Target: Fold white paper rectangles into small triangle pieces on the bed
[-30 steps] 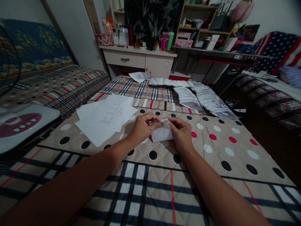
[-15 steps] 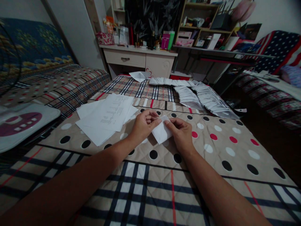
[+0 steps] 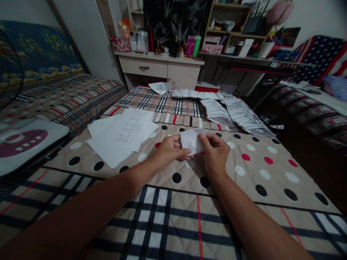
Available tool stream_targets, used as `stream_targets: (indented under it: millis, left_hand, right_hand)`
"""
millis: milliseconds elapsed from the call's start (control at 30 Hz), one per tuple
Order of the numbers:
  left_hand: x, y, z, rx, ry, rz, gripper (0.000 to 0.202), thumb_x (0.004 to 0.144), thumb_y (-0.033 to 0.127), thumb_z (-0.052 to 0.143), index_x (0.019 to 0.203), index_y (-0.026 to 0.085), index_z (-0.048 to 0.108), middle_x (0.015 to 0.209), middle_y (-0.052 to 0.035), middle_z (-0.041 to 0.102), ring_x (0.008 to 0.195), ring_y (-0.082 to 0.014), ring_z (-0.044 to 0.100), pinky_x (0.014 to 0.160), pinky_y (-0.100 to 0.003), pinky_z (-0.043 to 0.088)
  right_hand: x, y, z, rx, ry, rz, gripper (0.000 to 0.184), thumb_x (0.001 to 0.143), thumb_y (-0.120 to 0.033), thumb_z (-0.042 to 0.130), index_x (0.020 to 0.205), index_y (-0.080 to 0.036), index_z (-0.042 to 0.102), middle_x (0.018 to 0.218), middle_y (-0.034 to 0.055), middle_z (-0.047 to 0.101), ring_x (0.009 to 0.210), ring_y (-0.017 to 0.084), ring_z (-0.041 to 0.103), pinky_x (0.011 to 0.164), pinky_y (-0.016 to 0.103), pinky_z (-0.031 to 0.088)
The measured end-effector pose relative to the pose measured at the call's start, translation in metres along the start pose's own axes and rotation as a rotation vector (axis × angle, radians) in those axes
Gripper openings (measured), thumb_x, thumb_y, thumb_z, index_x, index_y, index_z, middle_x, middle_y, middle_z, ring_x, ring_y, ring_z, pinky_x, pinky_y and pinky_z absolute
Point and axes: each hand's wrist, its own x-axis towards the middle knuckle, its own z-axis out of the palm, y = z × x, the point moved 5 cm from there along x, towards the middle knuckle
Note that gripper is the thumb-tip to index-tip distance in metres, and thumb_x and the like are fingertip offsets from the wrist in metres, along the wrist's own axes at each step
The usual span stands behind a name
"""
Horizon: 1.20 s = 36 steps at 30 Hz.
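Note:
A small folded piece of white paper (image 3: 192, 141) is held between both hands over the dotted bedspread. My left hand (image 3: 173, 148) pinches its lower left side, thumb on top and fingers beneath. At the right edge, my right hand (image 3: 217, 151) grips it with the thumb on the upper face; the fingers behind are partly hidden. To the left lies a loose pile of white sheets (image 3: 121, 133), the top one printed with text. Beyond the hands stand rows of tightly packed folded papers (image 3: 217, 110), with another row (image 3: 241, 113) beside them.
The quilted bedspread (image 3: 151, 224) has plaid and dots. A single folded white paper (image 3: 161, 87) lies at its far edge. Behind stands a dresser (image 3: 151, 66) crowded with bottles. A white and purple appliance (image 3: 29, 139) is at left, a shelf desk (image 3: 260, 59) at back right.
The folded paper has turned from corner-down to a level rectangle and risen slightly. My left hand has shifted its grip to the lower side, and my right hand has moved slightly right.

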Motion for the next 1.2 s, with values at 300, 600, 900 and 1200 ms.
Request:
stream_targets:
  millis: [300, 600, 900, 1200]
  left_hand:
    - [0.003, 0.005, -0.006, 0.078, 0.057, 0.088, 0.036, 0.073, 0.029, 0.077, 0.099, 0.008, 0.064, 0.075, -0.0066, 0.072, 0.056, -0.0141, 0.067, 0.048, -0.021, 0.052]
    - [0.011, 0.007, -0.021, 0.129, 0.188, 0.203, 0.020, 0.072, 0.030, 0.071, 0.076, 0.011, 0.065, 0.057, 0.0006, 0.061, 0.045, -0.0096, 0.054, 0.041, -0.019, 0.042]
    - [0.015, 0.005, -0.031, 0.049, 0.232, 0.140, 0.030, 0.081, 0.042, 0.064, 0.083, 0.012, 0.063, 0.069, -0.0048, 0.068, 0.058, -0.0167, 0.064, 0.052, -0.027, 0.053]
    - [0.014, 0.020, -0.028, 0.255, 0.145, 0.296, 0.032, 0.081, 0.021, 0.063, 0.112, 0.016, 0.063, 0.077, -0.0022, 0.069, 0.063, -0.0128, 0.064, 0.057, -0.022, 0.052]
  right_hand:
    - [0.003, 0.006, 0.004, 0.065, -0.112, 0.094, 0.021, 0.069, -0.036, 0.077, 0.073, -0.017, 0.070, 0.066, 0.0003, 0.065, 0.055, 0.012, 0.053, 0.050, 0.023, 0.042]
    - [-0.003, 0.013, 0.019, 0.118, -0.358, 0.231, 0.027, 0.075, -0.042, 0.074, 0.074, -0.017, 0.064, 0.062, -0.0014, 0.060, 0.049, 0.009, 0.049, 0.043, 0.020, 0.036]
    - [0.005, 0.012, 0.013, 0.127, -0.292, 0.261, 0.028, 0.064, -0.033, 0.080, 0.082, -0.017, 0.066, 0.065, -0.0008, 0.065, 0.047, 0.010, 0.054, 0.046, 0.022, 0.045]
    - [0.010, 0.020, 0.006, 0.040, -0.257, 0.277, 0.029, 0.061, -0.034, 0.078, 0.076, -0.018, 0.061, 0.057, -0.0031, 0.059, 0.042, 0.010, 0.051, 0.040, 0.022, 0.042]
